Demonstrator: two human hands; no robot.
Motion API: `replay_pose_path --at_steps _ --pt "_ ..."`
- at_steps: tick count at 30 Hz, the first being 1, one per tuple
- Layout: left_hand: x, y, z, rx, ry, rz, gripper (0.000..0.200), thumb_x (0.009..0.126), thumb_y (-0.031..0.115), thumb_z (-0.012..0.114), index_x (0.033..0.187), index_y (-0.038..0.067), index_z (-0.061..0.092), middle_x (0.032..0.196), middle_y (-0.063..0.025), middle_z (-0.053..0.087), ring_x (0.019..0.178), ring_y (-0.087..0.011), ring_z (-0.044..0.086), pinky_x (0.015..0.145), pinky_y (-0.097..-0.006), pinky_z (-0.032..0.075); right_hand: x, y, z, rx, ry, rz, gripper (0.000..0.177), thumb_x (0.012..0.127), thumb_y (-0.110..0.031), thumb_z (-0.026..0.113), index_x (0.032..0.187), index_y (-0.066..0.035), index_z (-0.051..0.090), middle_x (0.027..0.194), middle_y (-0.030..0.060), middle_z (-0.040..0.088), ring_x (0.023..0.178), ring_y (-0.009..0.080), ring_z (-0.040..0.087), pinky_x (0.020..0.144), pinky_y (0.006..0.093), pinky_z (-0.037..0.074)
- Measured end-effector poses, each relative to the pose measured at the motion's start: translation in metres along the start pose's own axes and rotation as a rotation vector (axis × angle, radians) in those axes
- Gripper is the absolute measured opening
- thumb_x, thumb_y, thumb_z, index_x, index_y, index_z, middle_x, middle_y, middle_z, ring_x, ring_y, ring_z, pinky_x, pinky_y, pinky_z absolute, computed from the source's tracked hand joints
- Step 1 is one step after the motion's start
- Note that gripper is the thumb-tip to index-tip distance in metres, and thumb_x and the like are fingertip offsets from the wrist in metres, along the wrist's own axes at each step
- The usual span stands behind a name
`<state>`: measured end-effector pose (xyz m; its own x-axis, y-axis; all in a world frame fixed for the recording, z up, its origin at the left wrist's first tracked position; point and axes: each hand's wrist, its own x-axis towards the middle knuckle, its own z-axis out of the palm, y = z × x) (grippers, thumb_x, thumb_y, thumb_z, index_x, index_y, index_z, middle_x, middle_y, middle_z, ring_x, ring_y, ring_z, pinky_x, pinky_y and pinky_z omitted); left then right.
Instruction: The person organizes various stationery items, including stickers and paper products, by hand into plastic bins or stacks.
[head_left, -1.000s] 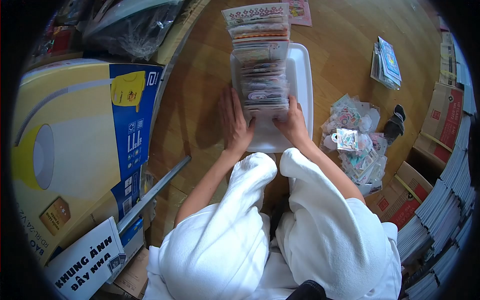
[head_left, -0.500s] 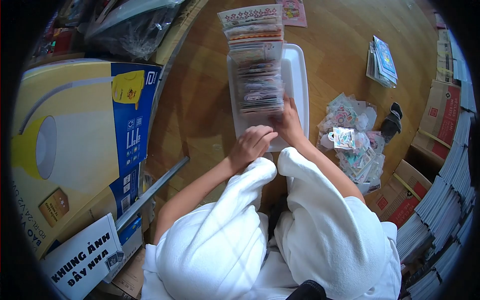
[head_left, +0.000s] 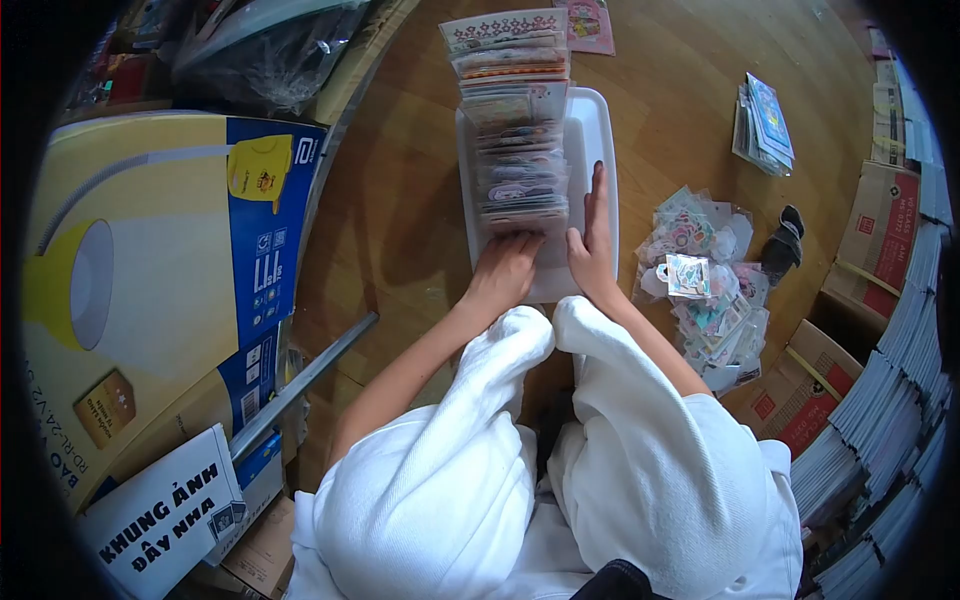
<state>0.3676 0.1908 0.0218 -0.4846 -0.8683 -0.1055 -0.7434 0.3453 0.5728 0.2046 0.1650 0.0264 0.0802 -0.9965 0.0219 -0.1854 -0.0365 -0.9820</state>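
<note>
A white plastic tray [head_left: 601,130] on the floor holds a long, tightly packed row of sticker packets [head_left: 522,150] in clear sleeves, standing on edge. My left hand [head_left: 504,270] is at the near end of the row, its fingers stretched against the front packets; the fingertips are partly hidden. Along the row's right side, my right hand [head_left: 594,240] is open, fingers pointing up and away from me, thumb apart. Nothing shows in its grasp.
Loose sticker packets [head_left: 705,290] lie in a heap to the right, near a dark grey object [head_left: 783,245]. A small packet stack [head_left: 765,125] is farther back. A large lamp box [head_left: 180,280] stands left; cartons [head_left: 870,240] and paper stacks [head_left: 905,370] line the right.
My left hand has moved forward against the near end of the row. My right hand has come away from the row's front corner and straightened its fingers.
</note>
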Motion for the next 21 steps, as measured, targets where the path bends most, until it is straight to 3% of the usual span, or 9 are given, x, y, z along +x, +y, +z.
replay_pose_path --at_steps 2,5,6,9,10,13,17,18,21 --pt "0.0 -0.002 0.002 -0.012 -0.003 -0.003 0.04 0.077 0.002 0.056 0.116 0.004 0.056 0.112 -0.0155 0.059 0.105 -0.032 0.056 0.093 -0.0442 0.041 -0.001 0.007 0.007 0.101 -0.132 0.056 0.089 0.067 0.013 0.04 0.149 0.002 0.007 0.156 0.0204 0.008 0.145 0.0291 0.007 0.117 0.0349 0.007" --pt "-0.002 -0.006 0.004 0.018 -0.024 0.006 0.04 0.078 0.003 0.056 0.118 0.004 0.056 0.112 -0.0148 0.06 0.105 -0.0314 0.056 0.093 -0.0432 0.041 0.009 0.034 -0.004 0.416 -0.14 0.062 0.09 0.066 0.012 0.04 0.15 -0.001 0.01 0.157 0.0157 0.009 0.146 0.0261 0.006 0.117 0.0341 0.004" --pt "-0.001 -0.006 0.002 0.018 -0.039 0.005 0.04 0.078 0.003 0.056 0.118 0.005 0.057 0.111 -0.0147 0.06 0.105 -0.0314 0.056 0.093 -0.0432 0.041 0.012 0.014 -0.008 0.469 0.029 0.101 0.083 0.073 0.003 0.042 0.15 -0.002 0.013 0.158 0.0124 0.009 0.146 0.0238 0.005 0.117 0.0335 0.002" --pt "0.0 -0.005 0.001 0.013 -0.053 0.006 0.039 0.08 0.005 0.056 0.118 0.005 0.057 0.11 -0.0142 0.06 0.105 -0.0314 0.056 0.094 -0.0432 0.04 0.01 0.008 0.0 0.517 0.051 0.136 0.078 0.08 -0.012 0.046 0.151 -0.004 0.013 0.158 0.0084 0.009 0.146 0.0204 0.004 0.117 0.0344 0.0" --pt "0.0 -0.006 0.001 0.011 -0.039 0.013 0.038 0.08 0.005 0.056 0.118 0.005 0.057 0.11 -0.014 0.06 0.105 -0.0313 0.056 0.093 -0.0432 0.04 0.013 -0.002 0.006 0.489 -0.11 0.195 0.066 0.094 -0.03 0.037 0.15 -0.005 0.014 0.158 0.0094 0.01 0.146 0.0209 0.005 0.117 0.034 0.0" --pt "0.0 -0.005 0.001 0.04 -0.043 0.019 0.036 0.081 0.007 0.056 0.117 0.006 0.058 0.109 -0.0137 0.061 0.104 -0.0308 0.057 0.094 -0.0431 0.04 0.02 0.007 -0.003 0.376 -0.011 0.105 0.066 0.099 -0.036 0.031 0.15 -0.001 0.007 0.157 0.0141 0.009 0.145 0.0246 0.006 0.116 0.0326 0.003" --pt "0.001 -0.007 0.003 -0.003 0.013 0.025 0.033 0.083 0.009 0.057 0.116 0.007 0.059 0.108 -0.013 0.062 0.103 -0.0301 0.057 0.093 -0.0426 0.04 0.026 -0.005 0.013 0.123 -0.05 0.023 0.067 0.102 -0.044 0.023 0.149 0.001 0.008 0.156 0.0179 0.009 0.145 0.0263 0.008 0.116 0.0329 0.006" --pt "0.0 -0.008 0.003 0.015 -0.003 0.023 0.032 0.083 0.009 0.057 0.116 0.007 0.06 0.108 -0.0129 0.062 0.103 -0.03 0.057 0.093 -0.0425 0.04 0.029 -0.001 0.013 0.248 -0.048 0.038 0.066 0.102 -0.04 0.027 0.149 0.001 0.007 0.157 0.0177 0.007 0.145 0.0266 0.008 0.116 0.0332 0.006" --pt "0.0 -0.009 0.003 0.047 -0.026 0.018 0.031 0.084 0.009 0.057 0.115 0.007 0.06 0.108 -0.0125 0.062 0.103 -0.0296 0.058 0.093 -0.0424 0.041 0.038 0.003 0.013 0.232 -0.058 0.037 0.067 0.102 -0.042 0.026 0.149 0.001 0.006 0.157 0.0172 0.006 0.145 0.0259 0.006 0.116 0.0329 0.005"
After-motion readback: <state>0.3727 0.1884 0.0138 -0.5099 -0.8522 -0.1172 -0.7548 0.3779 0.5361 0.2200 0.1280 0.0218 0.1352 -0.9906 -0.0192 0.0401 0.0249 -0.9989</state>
